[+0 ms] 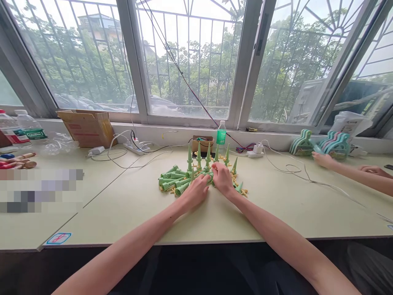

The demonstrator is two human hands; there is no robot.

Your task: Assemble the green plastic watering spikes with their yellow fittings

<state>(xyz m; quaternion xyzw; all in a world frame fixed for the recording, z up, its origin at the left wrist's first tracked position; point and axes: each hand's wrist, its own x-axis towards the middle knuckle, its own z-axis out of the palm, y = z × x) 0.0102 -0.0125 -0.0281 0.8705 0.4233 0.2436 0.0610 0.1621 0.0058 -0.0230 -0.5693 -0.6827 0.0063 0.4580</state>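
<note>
My left hand (197, 191) is closed, its fingers curled round a green plastic tube (210, 175) that shows only in part between the two hands. My right hand (222, 179) is beside it, thumb and fingers pinched together; what lies in them is hidden. To the left is a heap of green plastic tubes (170, 185), lying on their sides. Beyond my hands, several pointed green cones (199, 155) stand upright in a row, with small yellow pieces (234, 178) scattered around them.
Behind the cones are a small cardboard box (202, 144) and a green-labelled bottle (221, 134). Cables and a power strip (138, 148) run along the sill. At right, another person's hand (322, 159) touches pastel hangers (336, 145). A larger carton (87, 129) stands left.
</note>
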